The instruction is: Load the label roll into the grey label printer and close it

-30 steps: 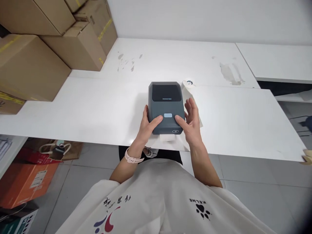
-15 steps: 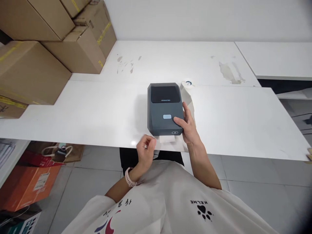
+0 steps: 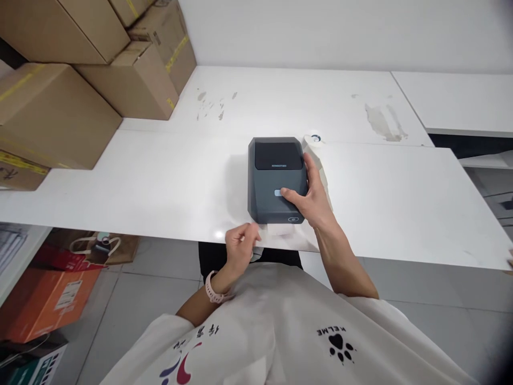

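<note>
A dark grey label printer (image 3: pixel 276 206) stands on the white table near its front edge. My right hand (image 3: pixel 315 198) grips its right side, thumb lying on the pale button (image 3: pixel 278 193) and fingers along the side. From the printer's front, a white paper strip (image 3: pixel 280 229) sticks out. My left hand (image 3: pixel 241 243) is curled closed just below the printer's front left corner. What its fingers hold, if anything, is hidden. Behind the printer on the right lies a roll of white paper (image 3: pixel 316 138), with a loose pale strip running forward beside my right hand.
Cardboard boxes (image 3: pixel 60 112) are stacked at the table's left end. Below on the left are an orange box (image 3: pixel 48 305) and a paper bag (image 3: pixel 126 250). Worn patches mark the white tabletop (image 3: pixel 180 171). A shelf opening (image 3: pixel 489 160) lies at the far right.
My right thumb has moved from the printer's right edge onto the button, and the fingers sit higher along the side. The whole view has shifted slightly. My left hand stays near the front left corner.
</note>
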`<move>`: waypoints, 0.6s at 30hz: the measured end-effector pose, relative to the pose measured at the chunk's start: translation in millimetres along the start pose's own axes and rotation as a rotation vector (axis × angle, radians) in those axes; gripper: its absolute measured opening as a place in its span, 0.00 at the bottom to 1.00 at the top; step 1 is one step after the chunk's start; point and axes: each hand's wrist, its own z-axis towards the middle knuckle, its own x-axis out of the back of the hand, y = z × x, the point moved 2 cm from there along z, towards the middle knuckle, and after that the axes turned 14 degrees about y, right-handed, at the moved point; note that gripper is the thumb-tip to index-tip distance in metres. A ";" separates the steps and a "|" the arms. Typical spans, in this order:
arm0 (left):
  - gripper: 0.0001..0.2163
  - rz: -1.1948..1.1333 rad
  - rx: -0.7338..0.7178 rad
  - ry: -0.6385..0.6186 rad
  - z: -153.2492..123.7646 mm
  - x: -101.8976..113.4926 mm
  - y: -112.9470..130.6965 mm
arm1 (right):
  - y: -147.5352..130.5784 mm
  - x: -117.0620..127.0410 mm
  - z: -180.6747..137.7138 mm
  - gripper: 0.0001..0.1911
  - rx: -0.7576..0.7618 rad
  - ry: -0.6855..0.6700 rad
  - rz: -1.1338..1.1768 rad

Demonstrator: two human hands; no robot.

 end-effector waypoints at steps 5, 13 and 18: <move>0.19 -0.028 -0.174 0.206 18.2 3.0 10.3 | 0.0 4.8 -6.9 0.46 -0.105 -0.008 0.097; 0.28 -0.196 -0.251 -0.048 39.8 -8.6 32.0 | 2.9 12.4 -34.2 0.37 -0.160 0.186 0.458; 0.24 -0.160 -0.369 0.008 91.2 -16.9 56.4 | -6.4 9.2 32.8 0.41 0.040 0.267 0.309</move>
